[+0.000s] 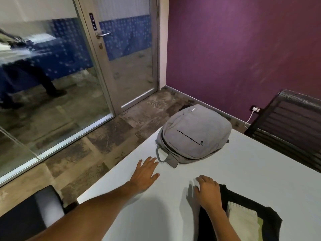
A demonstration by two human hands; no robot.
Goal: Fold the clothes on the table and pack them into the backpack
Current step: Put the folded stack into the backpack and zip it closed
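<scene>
two hands apart, both empty. left hand flat, fingers spread, just short of backpack carry loop. right hand loosely curved, resting at edge of black garment near side of backpack, pale folded cloth on top. backpack lies flat on table, looks limp, light; likely best held by loop. clothes soft, floppy; grip by edges.

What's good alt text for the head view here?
A person's left hand reaches, fingers spread, toward a grey fabric backpack lying flat on a white table, while the right hand rests at the edge of a black garment with a pale folded cloth on it. Glass door and purple wall behind.
</scene>
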